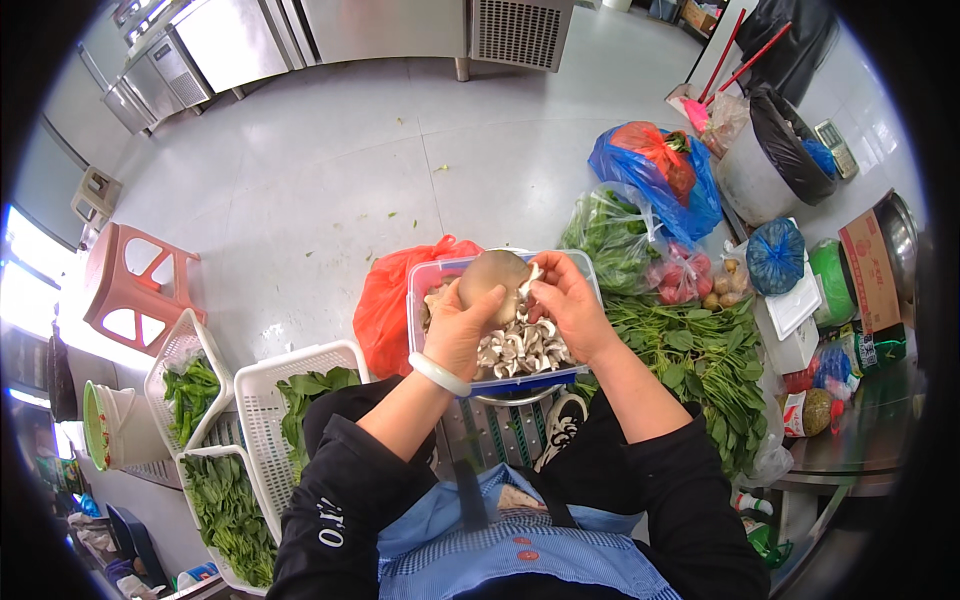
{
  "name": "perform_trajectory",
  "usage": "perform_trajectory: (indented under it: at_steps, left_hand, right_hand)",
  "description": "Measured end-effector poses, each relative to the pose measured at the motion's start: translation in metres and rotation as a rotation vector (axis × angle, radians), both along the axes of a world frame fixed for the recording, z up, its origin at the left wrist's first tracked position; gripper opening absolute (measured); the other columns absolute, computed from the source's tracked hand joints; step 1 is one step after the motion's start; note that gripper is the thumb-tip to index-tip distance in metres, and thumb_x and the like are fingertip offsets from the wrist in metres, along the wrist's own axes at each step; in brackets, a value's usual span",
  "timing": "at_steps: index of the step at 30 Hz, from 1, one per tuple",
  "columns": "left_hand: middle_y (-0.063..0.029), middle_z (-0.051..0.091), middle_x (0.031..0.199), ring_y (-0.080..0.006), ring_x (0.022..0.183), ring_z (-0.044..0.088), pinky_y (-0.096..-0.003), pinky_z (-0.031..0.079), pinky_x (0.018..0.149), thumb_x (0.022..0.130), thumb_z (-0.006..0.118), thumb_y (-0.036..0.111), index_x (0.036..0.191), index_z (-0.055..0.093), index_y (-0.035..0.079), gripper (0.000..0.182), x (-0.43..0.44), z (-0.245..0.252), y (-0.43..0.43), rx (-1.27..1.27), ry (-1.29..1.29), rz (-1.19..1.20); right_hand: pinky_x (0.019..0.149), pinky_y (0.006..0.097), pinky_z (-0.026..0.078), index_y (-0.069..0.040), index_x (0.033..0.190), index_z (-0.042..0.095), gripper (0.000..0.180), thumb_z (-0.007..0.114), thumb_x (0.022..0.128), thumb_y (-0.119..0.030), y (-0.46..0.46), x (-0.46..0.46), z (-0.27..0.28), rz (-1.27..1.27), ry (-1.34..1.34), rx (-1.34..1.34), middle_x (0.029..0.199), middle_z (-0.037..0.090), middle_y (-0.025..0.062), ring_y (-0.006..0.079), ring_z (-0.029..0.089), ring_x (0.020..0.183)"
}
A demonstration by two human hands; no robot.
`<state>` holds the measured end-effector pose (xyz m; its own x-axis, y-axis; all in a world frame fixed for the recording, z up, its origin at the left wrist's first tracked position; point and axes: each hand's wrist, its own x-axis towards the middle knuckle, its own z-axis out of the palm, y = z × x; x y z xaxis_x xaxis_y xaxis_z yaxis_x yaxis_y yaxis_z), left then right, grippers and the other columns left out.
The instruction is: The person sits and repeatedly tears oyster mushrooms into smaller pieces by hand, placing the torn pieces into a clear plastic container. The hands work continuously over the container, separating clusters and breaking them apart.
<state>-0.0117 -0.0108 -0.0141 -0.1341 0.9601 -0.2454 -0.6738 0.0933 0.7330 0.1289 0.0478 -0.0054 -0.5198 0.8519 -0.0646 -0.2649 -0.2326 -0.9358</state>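
My left hand (463, 328), with a pale bangle at its wrist, holds a large greyish-brown mushroom cap (493, 283), probably oyster mushroom. At the cap's right edge, my right hand (564, 304) pinches a whitish strip of mushroom (529, 282) between thumb and fingers. Both hands are above a clear plastic tub (577, 262) with a blue part along its near side. Torn mushroom pieces (525, 349) lie in the tub below my hands; paler mushrooms show at its left side, partly hidden by my left hand. The tub rests over a round metal rim, mostly covered.
A red plastic bag (382, 315) touches the tub's left. White baskets (251, 375) of greens and a pink stool (135, 289) stand further left. Leafy greens (682, 352), bagged vegetables (611, 240) and a lined bin (757, 169) are on the right. Steel cabinets (390, 30) stand ahead.
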Motion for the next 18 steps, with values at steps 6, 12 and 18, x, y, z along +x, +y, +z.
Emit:
perform_trajectory:
  at_steps: [6,12,18]
  left_hand:
    - [-0.0050,0.057,0.099,-0.0129,0.088,0.056,-0.0257,0.046,0.076,0.078,0.062,0.007,0.108,0.049,0.002,0.034,0.007,0.002,-0.005,-0.031,0.169,0.030]
    - [-0.0048,0.056,0.100,-0.0126,0.090,0.055,-0.0255,0.046,0.076,0.079,0.062,0.011,0.109,0.048,0.002,0.034,0.002,0.009,-0.004,0.055,-0.178,-0.103]
    - [-0.0051,0.056,0.099,-0.0108,0.087,0.054,-0.0237,0.045,0.075,0.079,0.062,0.011,0.109,0.048,0.001,0.035,0.005,0.006,-0.004,-0.025,0.194,-0.006]
  right_hand:
    - [0.054,0.0172,0.042,-0.004,0.097,0.052,0.016,0.051,0.081,-0.002,-0.001,-0.006,-0.016,0.010,-0.168,0.182,0.080,0.054,-0.0012,0.0039,0.050,0.063]
    - [0.059,0.0205,0.042,-0.004,0.092,0.052,0.014,0.047,0.080,-0.008,0.007,0.005,-0.006,-0.032,0.224,-0.220,0.084,0.056,0.0011,0.0058,0.049,0.068]
    - [0.057,0.0183,0.039,-0.008,0.096,0.050,0.014,0.048,0.082,-0.009,0.005,0.006,-0.004,0.040,-0.080,-0.080,0.082,0.052,-0.0017,0.0045,0.045,0.066]
